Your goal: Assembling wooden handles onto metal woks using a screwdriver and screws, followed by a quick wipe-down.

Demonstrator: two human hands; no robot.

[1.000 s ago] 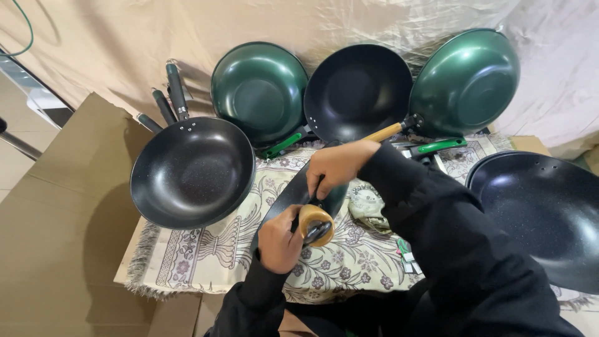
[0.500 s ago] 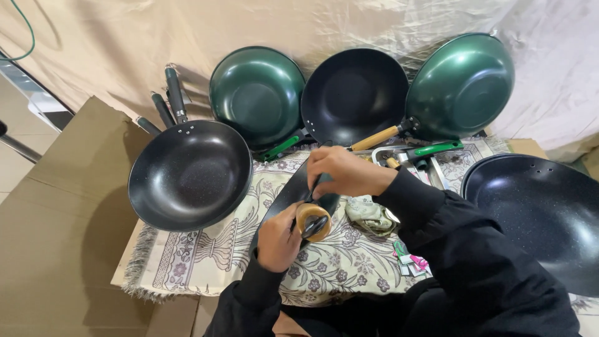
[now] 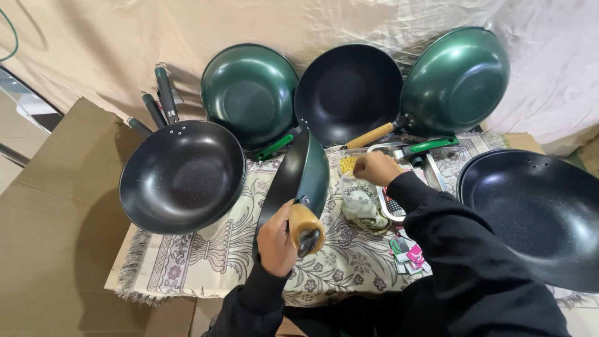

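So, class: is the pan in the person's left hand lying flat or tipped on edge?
Tipped on edge. The pan shows its rim and green underside, while the left hand grips its wooden handle.

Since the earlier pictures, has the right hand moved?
Yes. The right hand went right, off the held pan, toward the metal tray beside the cloth bundle.

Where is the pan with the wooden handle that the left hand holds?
In the head view the pan stands on edge at the centre of the patterned cloth, held by the left hand, between the black pan and the right hand.
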